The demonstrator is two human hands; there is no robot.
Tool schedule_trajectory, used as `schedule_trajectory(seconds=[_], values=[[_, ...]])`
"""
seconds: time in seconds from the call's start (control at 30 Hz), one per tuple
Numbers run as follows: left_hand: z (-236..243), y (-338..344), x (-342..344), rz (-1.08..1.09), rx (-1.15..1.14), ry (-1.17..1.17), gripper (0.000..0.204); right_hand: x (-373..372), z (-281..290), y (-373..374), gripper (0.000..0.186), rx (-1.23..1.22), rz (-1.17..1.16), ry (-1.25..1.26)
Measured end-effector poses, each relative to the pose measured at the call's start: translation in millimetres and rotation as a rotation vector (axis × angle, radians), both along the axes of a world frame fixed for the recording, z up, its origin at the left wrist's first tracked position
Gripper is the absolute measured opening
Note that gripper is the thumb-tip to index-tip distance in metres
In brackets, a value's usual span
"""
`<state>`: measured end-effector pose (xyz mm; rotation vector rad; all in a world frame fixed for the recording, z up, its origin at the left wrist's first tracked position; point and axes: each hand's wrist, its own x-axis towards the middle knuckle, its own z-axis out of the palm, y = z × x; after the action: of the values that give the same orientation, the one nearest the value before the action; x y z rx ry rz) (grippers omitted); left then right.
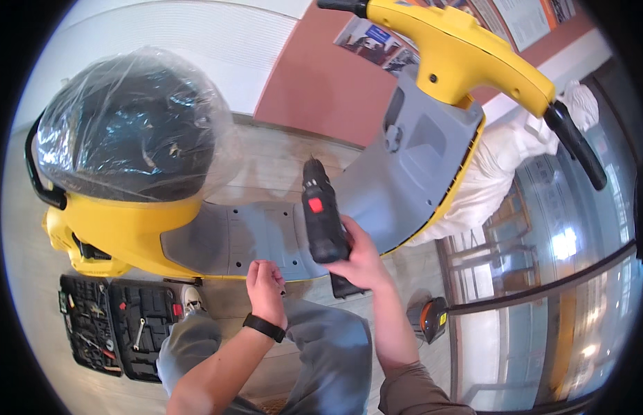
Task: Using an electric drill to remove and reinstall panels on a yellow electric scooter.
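Observation:
A black cordless drill (324,228) with a red button is in my right hand (364,259), its handle in my closed grip. The drill points away from me over the grey footboard (262,232) of a yellow scooter. My left hand (266,283) hovers by the near edge of that footboard, fingers curled together; whatever they may hold is too small to make out. Several dark screw holes dot the footboard. To the left rises the scooter's dark seat (127,131), wrapped in clear plastic. The yellow handlebar (466,55) stands at the far right.
An open black tool case (145,339) with a wrench and other tools lies on the floor at lower left. A black and orange object (430,319) sits on the floor at right. White plastic sheeting (484,176) and glass panels stand beyond the scooter's front.

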<state>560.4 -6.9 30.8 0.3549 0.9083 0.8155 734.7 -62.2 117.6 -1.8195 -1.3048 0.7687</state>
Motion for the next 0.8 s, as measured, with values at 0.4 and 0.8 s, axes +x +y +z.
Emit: schedule_trajectory(seconds=[0.4,0.8], values=[[-2.1,-0.4,6.5,-0.207,-0.231,-0.099,0.022,-3.6,-19.8,-270.9,0.093,-0.364,-0.240,0.161],[-4.6,-19.7,13.0,-0.304,-0.270,-0.038,0.018,-42.0,-405.0,-352.7,0.089,-0.839,-1.011,-0.170]])
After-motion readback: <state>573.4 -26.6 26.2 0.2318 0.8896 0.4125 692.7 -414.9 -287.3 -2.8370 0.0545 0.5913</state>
